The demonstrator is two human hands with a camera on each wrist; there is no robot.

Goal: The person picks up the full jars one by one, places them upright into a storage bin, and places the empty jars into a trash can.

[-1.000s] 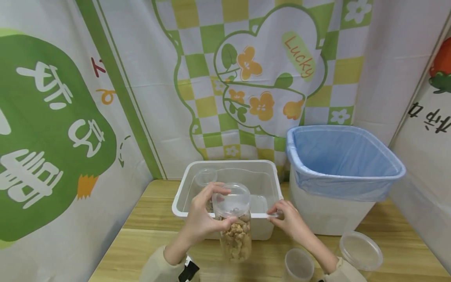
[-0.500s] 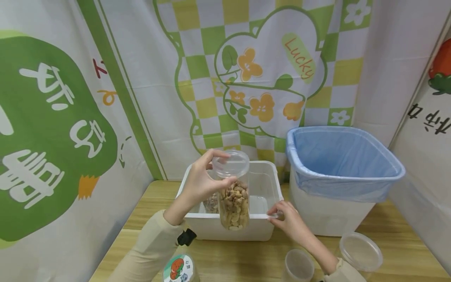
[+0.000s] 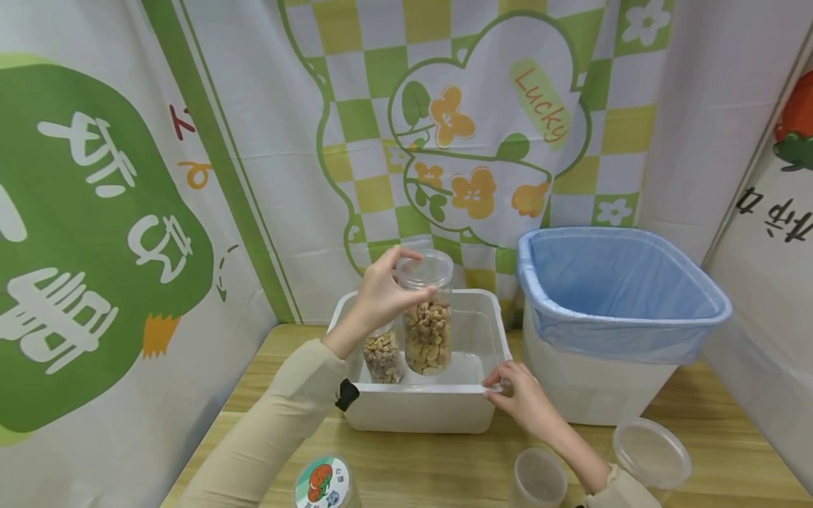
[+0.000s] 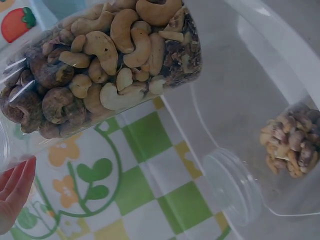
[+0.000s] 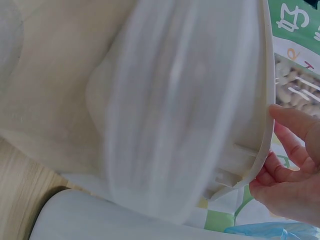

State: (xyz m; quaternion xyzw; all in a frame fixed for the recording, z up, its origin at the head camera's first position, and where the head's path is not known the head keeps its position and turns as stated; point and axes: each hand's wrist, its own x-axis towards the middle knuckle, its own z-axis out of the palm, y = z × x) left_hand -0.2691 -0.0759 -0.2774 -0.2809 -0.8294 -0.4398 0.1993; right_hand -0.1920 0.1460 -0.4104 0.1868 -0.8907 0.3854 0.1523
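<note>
Nearly upright over the white tub (image 3: 416, 415) hangs a clear jar of mixed nuts (image 3: 428, 339). My left hand (image 3: 386, 295) grips it by the lid, thumb at the front and fingers behind. Cashews show through its wall in the left wrist view. A smaller lidded jar of nuts (image 3: 383, 358) stands inside the tub, on the left. My right hand (image 3: 526, 402) pinches the tub's rim at the front right corner. The right wrist view shows the thumb on one side of that rim and the fingers on the other.
Right of the tub stands a tall white bin with a blue liner (image 3: 622, 339). At the front are a jar with a tomato-print lid (image 3: 322, 483), a clear container (image 3: 540, 476) and another clear round container (image 3: 651, 451). Printed cloth walls close in the wooden table.
My left hand has lifted the nut jar from in front of the tub and carried it forward over it. The tomato-print lid has come into view. My right hand has stayed on the rim.
</note>
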